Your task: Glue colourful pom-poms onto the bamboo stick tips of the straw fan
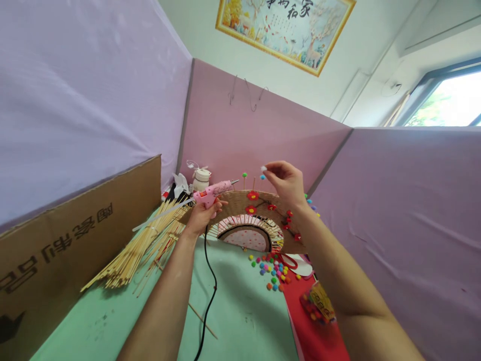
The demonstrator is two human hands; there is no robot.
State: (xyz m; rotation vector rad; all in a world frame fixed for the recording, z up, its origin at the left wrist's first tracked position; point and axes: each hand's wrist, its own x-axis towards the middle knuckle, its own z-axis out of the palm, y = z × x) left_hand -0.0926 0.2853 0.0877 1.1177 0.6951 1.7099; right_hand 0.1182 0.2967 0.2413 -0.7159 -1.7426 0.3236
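Observation:
My left hand (203,214) grips a pink hot glue gun (213,192), its nozzle pointing right over the top edge of a brown fan-shaped craft piece (240,203). That piece stands upright on the green table, decorated with red flowers and a ring of sticks around a pink arch. My right hand (286,183) is raised above its upper right edge and pinches a small white pompom (263,168) between the fingertips. Thin sticks tipped with a green ball (244,175) and a blue ball (262,177) rise from the fan's top edge.
A bundle of bamboo sticks (141,245) lies left, beside a cardboard panel (67,240). Loose coloured pompoms (272,268) are scattered before the fan. Red paper (300,311) and a bag of pompoms (319,303) lie right. The gun's black cord (210,286) trails toward me. Purple partitions enclose the table.

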